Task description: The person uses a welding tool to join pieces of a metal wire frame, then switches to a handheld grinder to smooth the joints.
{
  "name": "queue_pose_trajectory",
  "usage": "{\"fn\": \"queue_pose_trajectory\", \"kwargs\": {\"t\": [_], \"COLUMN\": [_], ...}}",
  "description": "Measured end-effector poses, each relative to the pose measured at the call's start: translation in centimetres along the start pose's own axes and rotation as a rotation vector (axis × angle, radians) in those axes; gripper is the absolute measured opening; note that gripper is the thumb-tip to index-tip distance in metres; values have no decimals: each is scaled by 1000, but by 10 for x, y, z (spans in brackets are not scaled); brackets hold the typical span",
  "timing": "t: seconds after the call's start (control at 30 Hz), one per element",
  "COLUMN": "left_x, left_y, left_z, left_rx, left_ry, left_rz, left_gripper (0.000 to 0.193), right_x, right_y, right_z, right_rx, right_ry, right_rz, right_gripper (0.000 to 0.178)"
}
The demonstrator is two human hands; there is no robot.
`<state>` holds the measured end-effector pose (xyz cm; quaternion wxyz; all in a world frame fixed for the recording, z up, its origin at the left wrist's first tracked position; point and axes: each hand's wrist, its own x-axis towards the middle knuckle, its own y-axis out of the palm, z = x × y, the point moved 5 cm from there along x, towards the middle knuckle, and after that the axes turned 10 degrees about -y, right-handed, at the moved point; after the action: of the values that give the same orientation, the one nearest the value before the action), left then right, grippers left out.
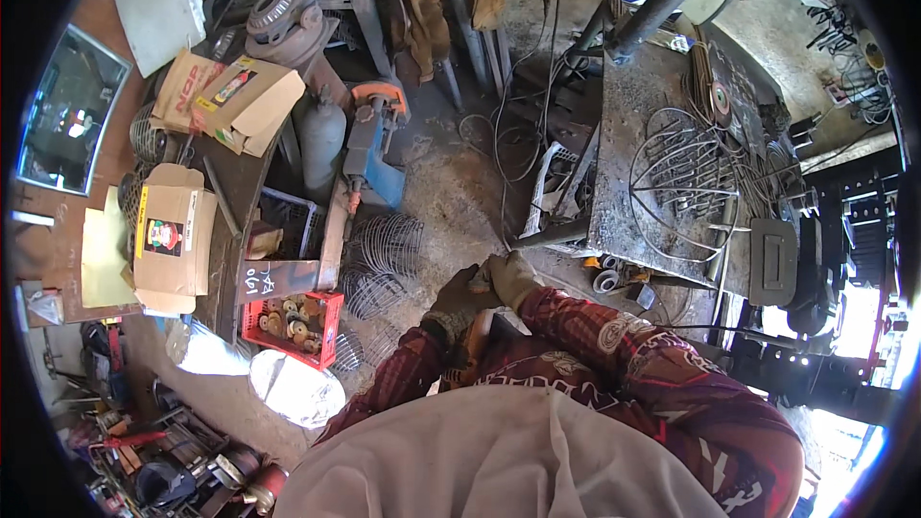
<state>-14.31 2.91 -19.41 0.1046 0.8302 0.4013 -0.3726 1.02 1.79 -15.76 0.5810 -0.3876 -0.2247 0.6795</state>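
Observation:
My two gloved hands meet just in front of my body, low in the middle of the view. My left hand (463,299), in a dark glove, is closed, its fingers bent toward the right hand. Against it my right hand (510,280), in a paler glove, is closed too. An orange-and-black tool (471,338) shows below the left hand, close to my shirt; its kind and far end are hidden. What the right fingers hold is covered by the hands. A metal bench (624,168) with a round wire frame (683,187) stands to the right, apart from both hands.
Wire coils (384,249) lie on the floor at left, near a red crate (326,331) of discs. Behind them stand a blue machine (379,168) and a grey cylinder (321,139). Cables (504,149) trail over the floor ahead. Cardboard boxes (173,240) sit on the left bench.

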Motion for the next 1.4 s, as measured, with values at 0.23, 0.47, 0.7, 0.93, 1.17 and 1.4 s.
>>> {"fn": "queue_pose_trajectory", "kwargs": {"t": [0.23,0.47,0.7,0.93,1.17,1.4], "left_x": [-29,-29,-24,-12,-16,-60], "left_y": [-9,18,34,56,41,0], "left_z": [-31,-35,-20,40,45,-44], "left_rx": [46,150,282,188,-469,-803], "left_ry": [-37,-81,-76,-319,-111,35], "left_rz": [-102,-89,-218,-97,204,381], "left_gripper": [114,76,71,86,76,75], "right_x": [15,11,-7,-22,-16,-23], "right_y": [27,85,125,102,-1,-109], "right_z": [-20,-66,-102,-75,5,71], "right_rx": [-122,1358,1037,-248,194,-45], "right_ry": [-158,931,669,93,159,-238], "right_rz": [95,-95,23,567,45,111], "right_gripper": [34,68,53,34,39,33]}}
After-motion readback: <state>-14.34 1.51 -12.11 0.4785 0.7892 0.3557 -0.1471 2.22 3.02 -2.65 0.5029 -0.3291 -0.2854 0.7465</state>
